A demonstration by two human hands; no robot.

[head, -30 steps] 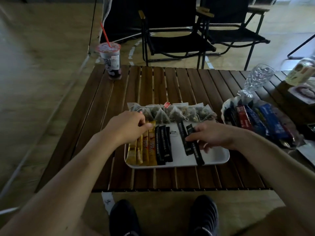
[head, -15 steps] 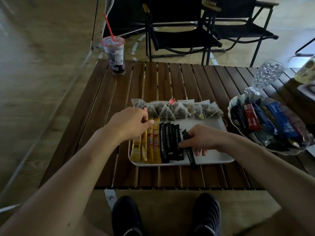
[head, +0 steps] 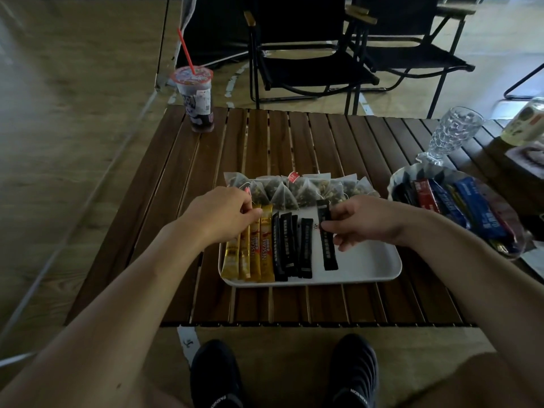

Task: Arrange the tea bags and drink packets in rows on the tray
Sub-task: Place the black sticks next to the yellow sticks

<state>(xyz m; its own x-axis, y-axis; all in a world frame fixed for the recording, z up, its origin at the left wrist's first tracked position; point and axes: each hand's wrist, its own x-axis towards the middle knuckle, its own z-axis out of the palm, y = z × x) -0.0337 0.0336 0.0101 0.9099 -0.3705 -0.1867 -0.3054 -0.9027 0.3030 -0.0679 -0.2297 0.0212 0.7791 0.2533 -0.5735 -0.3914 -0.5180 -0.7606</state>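
Observation:
A white tray sits on the slatted wooden table. Along its far edge lies a row of clear pyramid tea bags. On its left side stand several gold Nescafe sticks, then several black sticks side by side. My left hand rests on the top ends of the gold sticks, fingers curled over them. My right hand pinches one black stick, which lies apart to the right of the black row, pointing toward me.
A glass bowl with red, blue and dark packets stands right of the tray. An empty cut-glass goblet is behind it. An iced drink cup with a red straw stands at the far left corner. Black folding chairs stand beyond the table.
My right hand has moved the last black stick to the right and up the tray, away from the black row. The left hand has stayed on the gold sticks.

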